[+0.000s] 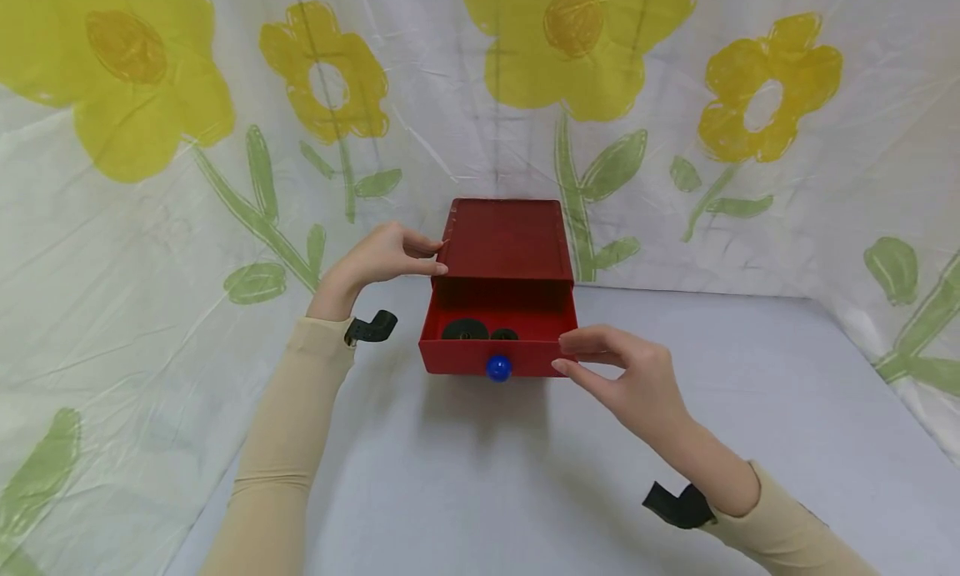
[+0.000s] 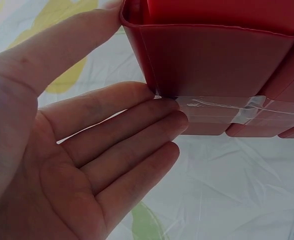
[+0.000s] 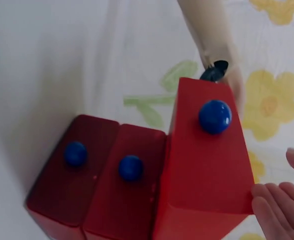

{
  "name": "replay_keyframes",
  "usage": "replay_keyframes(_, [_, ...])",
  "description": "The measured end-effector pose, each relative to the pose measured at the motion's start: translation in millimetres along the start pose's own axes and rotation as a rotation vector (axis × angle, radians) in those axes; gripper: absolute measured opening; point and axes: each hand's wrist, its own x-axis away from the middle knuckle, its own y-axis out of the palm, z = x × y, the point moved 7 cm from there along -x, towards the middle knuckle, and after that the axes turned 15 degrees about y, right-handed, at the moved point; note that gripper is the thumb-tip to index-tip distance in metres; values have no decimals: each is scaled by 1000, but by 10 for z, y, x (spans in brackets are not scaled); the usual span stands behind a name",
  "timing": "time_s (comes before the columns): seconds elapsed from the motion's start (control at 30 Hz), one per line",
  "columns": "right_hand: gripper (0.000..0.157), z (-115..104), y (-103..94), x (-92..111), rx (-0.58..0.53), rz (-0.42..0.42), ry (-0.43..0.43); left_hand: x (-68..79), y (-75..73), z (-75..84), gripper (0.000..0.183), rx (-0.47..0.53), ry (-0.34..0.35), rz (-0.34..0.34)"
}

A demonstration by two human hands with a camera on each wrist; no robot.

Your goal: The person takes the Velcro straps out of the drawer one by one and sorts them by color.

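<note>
A red unit of three stacked drawers [image 1: 510, 238] stands before me, its top drawer [image 1: 457, 358] pulled out. The drawer front carries a round blue knob [image 3: 215, 117]. Two dark round discs, a larger disc [image 1: 465, 329] and a smaller disc [image 1: 504, 334], lie inside, partly hidden by the front panel. My left hand [image 1: 386, 255] rests its fingertips against the unit's left side; in the left wrist view its fingers are nearly straight. At the drawer's right front corner is my right hand [image 1: 630, 372], fingers [image 3: 272, 200] touching the edge and thumb apart from it.
Two lower drawers, with blue knobs [image 3: 75, 153] on their fronts, are pushed in. Clear tape [image 2: 212, 109] runs along the unit's side. A white sheet with painted yellow flowers [image 1: 573, 26] hangs behind and beside the white tabletop [image 1: 420, 476].
</note>
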Motion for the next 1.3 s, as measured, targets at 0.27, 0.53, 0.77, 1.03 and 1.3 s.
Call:
replay_keyframes(0.27, [29, -62, -125, -110, 24, -10, -35, -1, 0, -4, 56, -4, 0, -5])
replay_keyframes(0.53, [27, -86, -197, -236, 77, -36, -42, -1, 0, -6, 57, 2, 7, -5])
replay_keyframes(0.77, [28, -106, -244, -370, 85, -74, -49, -5, -4, -11, 57, -6, 15, -3])
replay_keyframes(1.03, [24, -43, -224, -535, 80, -180, 40, -9, 0, -9, 56, -11, 16, -5])
replay_keyframes(1.3, [35, 46, -141, -711, 112, -332, 185, -9, 2, -8, 55, -7, 18, 1])
